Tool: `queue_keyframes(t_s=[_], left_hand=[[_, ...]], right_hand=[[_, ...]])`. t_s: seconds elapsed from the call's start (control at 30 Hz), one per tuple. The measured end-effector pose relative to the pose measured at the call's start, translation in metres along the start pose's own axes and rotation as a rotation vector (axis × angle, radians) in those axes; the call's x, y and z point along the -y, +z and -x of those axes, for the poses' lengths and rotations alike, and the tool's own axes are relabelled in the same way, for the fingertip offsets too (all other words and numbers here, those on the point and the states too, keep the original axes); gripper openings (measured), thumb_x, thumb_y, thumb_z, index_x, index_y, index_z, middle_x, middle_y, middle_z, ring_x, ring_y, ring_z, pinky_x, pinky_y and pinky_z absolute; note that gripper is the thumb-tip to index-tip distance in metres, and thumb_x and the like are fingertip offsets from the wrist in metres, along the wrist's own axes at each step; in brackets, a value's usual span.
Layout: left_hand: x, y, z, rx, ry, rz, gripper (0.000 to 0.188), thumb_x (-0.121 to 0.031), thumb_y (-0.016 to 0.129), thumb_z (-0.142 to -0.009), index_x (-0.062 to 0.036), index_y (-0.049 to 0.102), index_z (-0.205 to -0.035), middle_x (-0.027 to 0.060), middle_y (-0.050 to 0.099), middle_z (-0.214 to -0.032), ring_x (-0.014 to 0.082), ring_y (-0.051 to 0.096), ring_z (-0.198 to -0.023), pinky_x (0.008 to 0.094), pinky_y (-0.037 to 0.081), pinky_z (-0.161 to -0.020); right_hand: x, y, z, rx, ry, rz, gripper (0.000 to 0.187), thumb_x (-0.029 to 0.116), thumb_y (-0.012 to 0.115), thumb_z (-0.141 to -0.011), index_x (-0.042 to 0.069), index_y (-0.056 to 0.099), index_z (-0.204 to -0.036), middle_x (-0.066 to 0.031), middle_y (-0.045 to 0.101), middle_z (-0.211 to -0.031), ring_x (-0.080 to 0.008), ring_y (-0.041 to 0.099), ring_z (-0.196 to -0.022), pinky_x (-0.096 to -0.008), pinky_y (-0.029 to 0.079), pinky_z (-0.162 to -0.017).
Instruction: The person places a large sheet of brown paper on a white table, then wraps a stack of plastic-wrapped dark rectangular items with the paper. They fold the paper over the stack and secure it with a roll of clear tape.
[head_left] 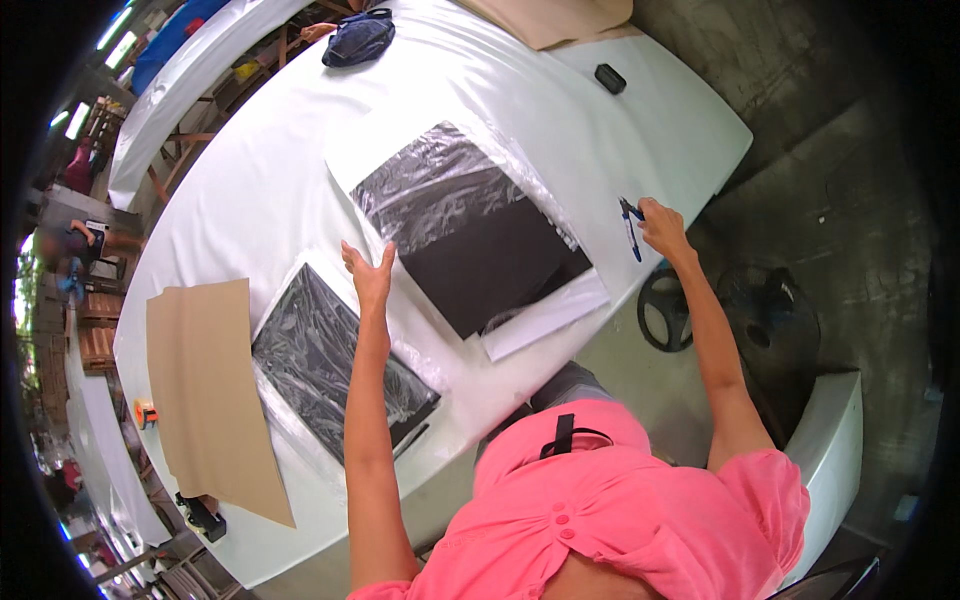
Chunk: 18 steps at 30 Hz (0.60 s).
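Note:
My right hand (662, 228) is closed around one handle of blue-handled pliers (633, 236), held near the table's right edge. Their other handle is spread away from my fingers, and the tip is too small to make out. My left hand (370, 272) is open, fingers apart and empty, by the left edge of a large black sheet (490, 257) partly covered by clear plastic film (430, 175). A second dark panel (312, 350), wrapped in clear plastic, lies at lower left, partly behind my left forearm.
The white-covered table (270, 205) also bears brown cardboard (210, 390), an orange tape measure (146, 414), a dark blue bag (358, 38), a small black case (610, 78), and a black pen-like stick (411, 440). A black wheel-shaped object (667, 310) stands beyond the right edge.

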<state>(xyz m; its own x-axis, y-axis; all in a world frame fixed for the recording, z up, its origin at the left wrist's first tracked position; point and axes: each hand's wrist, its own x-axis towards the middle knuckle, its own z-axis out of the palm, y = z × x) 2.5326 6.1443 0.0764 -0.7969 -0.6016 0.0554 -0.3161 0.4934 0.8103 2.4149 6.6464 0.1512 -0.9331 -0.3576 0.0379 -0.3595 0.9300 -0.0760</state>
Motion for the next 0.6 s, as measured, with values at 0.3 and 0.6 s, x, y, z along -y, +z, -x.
queue_keyframes(t_s=[0.3,0.6], left_hand=[[0.056,0.012,-0.101,-0.061,-0.198,0.088,0.096,-0.063,0.047,-0.086,0.0079,0.015,-0.142,0.0278,0.019,-0.147,0.0367,0.016,-0.139,0.0351,0.014,-0.113],[0.004,0.053,-0.116,-0.015,-0.133,-0.008,0.075,-0.041,0.061,-0.086,0.003,0.031,-0.14,0.0288,0.044,-0.133,0.0352,0.042,-0.125,0.0361,0.032,-0.103]], right_hand=[[0.054,0.078,-0.167,0.054,-0.003,-0.444,0.036,0.037,0.053,-0.088,0.002,0.06,-0.095,-0.0196,0.062,-0.097,-0.0366,0.059,-0.095,-0.0504,0.044,-0.078],[0.132,0.083,-0.247,0.355,0.474,-0.772,0.083,0.067,0.03,-0.089,-0.01,0.062,-0.099,-0.0305,0.062,-0.101,-0.0435,0.057,-0.104,-0.0486,0.044,-0.088]])
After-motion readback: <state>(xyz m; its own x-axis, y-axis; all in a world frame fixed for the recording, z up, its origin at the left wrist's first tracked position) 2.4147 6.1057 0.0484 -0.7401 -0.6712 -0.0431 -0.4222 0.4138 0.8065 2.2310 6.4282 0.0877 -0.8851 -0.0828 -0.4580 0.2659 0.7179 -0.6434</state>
